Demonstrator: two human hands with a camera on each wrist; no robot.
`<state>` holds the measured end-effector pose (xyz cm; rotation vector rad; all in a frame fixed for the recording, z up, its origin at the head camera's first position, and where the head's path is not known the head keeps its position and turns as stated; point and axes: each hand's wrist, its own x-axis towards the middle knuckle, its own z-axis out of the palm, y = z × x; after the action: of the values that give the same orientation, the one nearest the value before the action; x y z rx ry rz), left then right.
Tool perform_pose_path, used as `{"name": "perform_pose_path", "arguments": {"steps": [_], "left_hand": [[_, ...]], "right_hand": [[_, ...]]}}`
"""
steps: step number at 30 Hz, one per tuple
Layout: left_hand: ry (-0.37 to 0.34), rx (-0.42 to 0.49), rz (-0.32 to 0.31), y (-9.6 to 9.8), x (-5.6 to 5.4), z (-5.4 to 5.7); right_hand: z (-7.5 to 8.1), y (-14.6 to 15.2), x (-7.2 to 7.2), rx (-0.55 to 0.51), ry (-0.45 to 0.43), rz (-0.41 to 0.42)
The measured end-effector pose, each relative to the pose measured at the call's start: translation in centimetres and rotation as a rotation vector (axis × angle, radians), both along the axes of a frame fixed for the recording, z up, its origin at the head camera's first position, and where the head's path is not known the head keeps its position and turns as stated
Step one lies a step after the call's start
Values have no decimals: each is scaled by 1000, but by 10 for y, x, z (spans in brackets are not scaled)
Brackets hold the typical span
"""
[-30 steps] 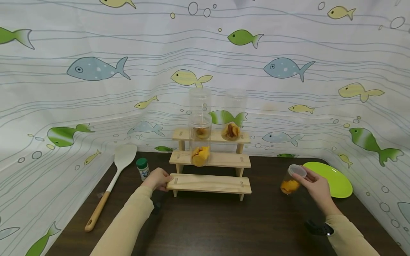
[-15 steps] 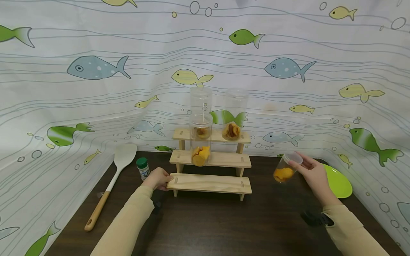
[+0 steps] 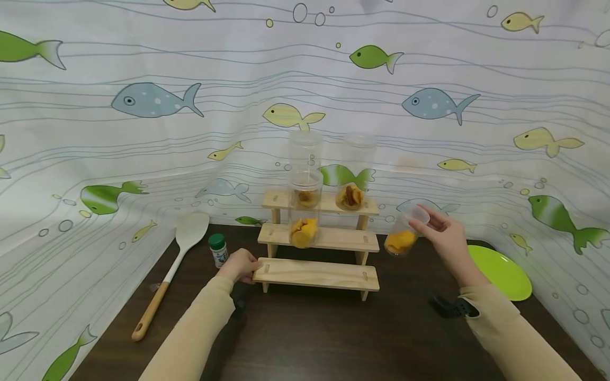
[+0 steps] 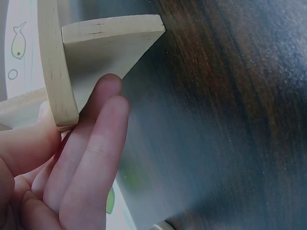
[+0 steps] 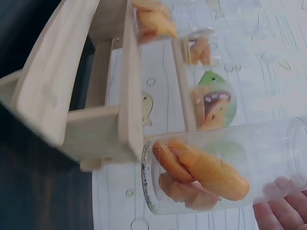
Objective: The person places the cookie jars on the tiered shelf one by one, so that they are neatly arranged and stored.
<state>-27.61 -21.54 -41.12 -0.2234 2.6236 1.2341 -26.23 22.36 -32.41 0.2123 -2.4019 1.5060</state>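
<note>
In the head view my left hand (image 3: 241, 264) grips the left end of the lowest step of a three-step wooden rack (image 3: 316, 272). The left wrist view shows the thumb on one face of the board (image 4: 58, 67) and the fingers beyond its edge. My right hand (image 3: 445, 235) holds a clear lidded jar (image 3: 405, 230) by its top, tilted, off the table and right of the rack. Orange-brown snack pieces (image 5: 201, 170) lie at its bottom. A similar jar (image 3: 305, 211) stands on the middle step at left. Two more jars, one at right (image 3: 355, 174), stand on the top step.
Left of the rack stand a green-capped shaker bottle (image 3: 218, 251) and a white spatula (image 3: 186, 233) with a wooden handle. A lime-green plate (image 3: 505, 272) lies at the right. A fish-patterned sheet (image 3: 143, 143) surrounds the dark table (image 3: 324, 338).
My right hand has carried the jar up and left, from beside the plate towards the rack. The left hand keeps its hold on the lowest step. The head view has shifted slightly.
</note>
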Motion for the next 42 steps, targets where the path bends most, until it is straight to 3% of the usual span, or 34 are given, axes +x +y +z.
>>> {"name": "perform_pose_path", "arguments": {"steps": [12, 22, 29, 42], "left_hand": [[-2, -24, 17, 0, -1, -2], [-19, -12, 25, -1, -5, -2], [-14, -10, 13, -2, -5, -2], [-18, 0, 14, -2, -4, -1]], "right_hand": [[5, -43, -23, 26, 36, 72], [-4, -72, -39, -59, 30, 153], [-5, -88, -43, -104, 22, 208], [-10, -91, -50, -123, 15, 218]]}}
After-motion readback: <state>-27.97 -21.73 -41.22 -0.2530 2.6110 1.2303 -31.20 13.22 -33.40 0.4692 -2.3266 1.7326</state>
